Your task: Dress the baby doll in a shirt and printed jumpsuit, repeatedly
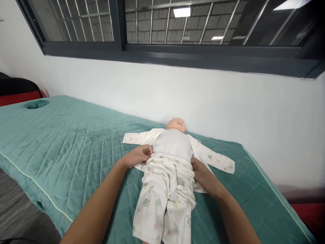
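A baby doll (pixel 175 140) lies on its back with its head (pixel 176 124) toward the wall. It wears a white patterned shirt, spread open beneath it, whose sleeve (pixel 215 159) stretches to the right. White printed pants (pixel 154 200) cover its legs and reach up to the waist, bunched in folds at the hips. My left hand (pixel 139 156) pinches the waistband at the left side of the waist. On the opposite side, my right hand (pixel 203 174) has its fingers closed at the waistband edge, fingertips partly hidden by cloth.
Under the doll is a bed with a green quilted cover (pixel 76 145), which has a round hole (pixel 37 104) at its far left. A white wall (pixel 241 105) and a dark-framed window (pixel 177 56) stand behind it. A black and red chair (pixel 20 89) is at the left.
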Demonstrator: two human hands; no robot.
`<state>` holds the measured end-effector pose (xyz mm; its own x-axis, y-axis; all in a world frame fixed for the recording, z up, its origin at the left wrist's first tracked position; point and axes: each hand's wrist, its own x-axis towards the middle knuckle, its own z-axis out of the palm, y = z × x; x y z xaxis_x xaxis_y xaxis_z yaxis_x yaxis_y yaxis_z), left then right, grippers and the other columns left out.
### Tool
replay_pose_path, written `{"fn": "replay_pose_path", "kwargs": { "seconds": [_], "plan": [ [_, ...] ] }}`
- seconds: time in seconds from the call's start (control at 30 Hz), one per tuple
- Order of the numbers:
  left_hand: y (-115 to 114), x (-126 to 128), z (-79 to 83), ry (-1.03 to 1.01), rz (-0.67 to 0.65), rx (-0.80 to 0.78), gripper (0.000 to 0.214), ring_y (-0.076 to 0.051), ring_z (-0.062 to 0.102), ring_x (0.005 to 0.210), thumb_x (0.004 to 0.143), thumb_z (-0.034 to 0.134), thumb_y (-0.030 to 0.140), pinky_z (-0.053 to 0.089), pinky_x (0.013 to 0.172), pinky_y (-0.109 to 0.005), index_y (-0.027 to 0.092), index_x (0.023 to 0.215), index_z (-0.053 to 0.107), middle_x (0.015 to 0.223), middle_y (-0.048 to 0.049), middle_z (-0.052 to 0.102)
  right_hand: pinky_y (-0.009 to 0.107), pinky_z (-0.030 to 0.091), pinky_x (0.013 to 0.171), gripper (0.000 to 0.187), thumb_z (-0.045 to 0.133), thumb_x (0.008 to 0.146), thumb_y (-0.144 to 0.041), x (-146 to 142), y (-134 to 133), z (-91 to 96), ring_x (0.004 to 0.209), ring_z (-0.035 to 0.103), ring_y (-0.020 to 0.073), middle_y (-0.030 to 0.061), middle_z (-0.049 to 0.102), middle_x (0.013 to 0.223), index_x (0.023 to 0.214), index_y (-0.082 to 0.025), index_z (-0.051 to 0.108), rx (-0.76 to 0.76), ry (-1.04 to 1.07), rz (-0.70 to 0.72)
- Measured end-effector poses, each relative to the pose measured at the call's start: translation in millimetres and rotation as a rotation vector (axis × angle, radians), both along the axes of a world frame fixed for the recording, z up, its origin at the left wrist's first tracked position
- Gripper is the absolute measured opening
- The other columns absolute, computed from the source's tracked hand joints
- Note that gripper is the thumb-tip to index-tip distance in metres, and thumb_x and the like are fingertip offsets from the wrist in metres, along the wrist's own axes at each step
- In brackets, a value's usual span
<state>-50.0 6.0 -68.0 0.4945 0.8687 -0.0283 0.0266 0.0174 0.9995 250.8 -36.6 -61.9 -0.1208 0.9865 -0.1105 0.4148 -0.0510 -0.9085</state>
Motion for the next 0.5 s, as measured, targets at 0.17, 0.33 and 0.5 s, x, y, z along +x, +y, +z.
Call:
{"fn": "replay_pose_path", "kwargs": {
  "seconds": [0.17, 0.33, 0.5],
  "plan": [
    [0, 7, -3.6, -0.007, 0.221, -0.015, 0.017, -0.006, 0.036, 0.048, 0.064, 0.062, 0.020, 0.024, 0.048, -0.020, 0.019, 0.076, 0.050, 0.060, 0.0068, 0.046, 0.023, 0.035, 0.049, 0.015, 0.056, 0.068, -0.021, 1, 4, -5.8, 0.052, 0.041, 0.0092, -0.0076, 0.044, 0.060, 0.071, -0.022, 0.042, -0.046, 0.024, 0.001],
    [4, 15, -7.7, 0.122, 0.289, 0.045, 0.015, -0.008, 0.041, 0.048, 0.063, 0.061, 0.021, 0.028, 0.047, -0.020, 0.019, 0.075, 0.052, 0.058, 0.0064, 0.049, 0.028, 0.041, 0.051, 0.011, 0.058, 0.068, -0.024, 2, 9, -8.4, 0.052, 0.053, 0.0140, -0.0027, 0.057, 0.062, 0.075, -0.023, 0.050, -0.023, -0.052, -0.168],
    [20, 16, 2.2, 0.162, 0.210, 0.069, 0.016, -0.013, 0.048, 0.051, 0.052, 0.068, 0.015, 0.033, 0.049, -0.024, 0.020, 0.061, 0.056, 0.053, 0.0027, 0.055, 0.032, 0.049, 0.069, 0.013, 0.063, 0.065, -0.025, 2, 11, -6.9, 0.078, 0.066, 0.0227, 0.0045, 0.070, 0.077, 0.076, -0.023, 0.058, 0.077, -0.069, -0.161]
  ]
}}
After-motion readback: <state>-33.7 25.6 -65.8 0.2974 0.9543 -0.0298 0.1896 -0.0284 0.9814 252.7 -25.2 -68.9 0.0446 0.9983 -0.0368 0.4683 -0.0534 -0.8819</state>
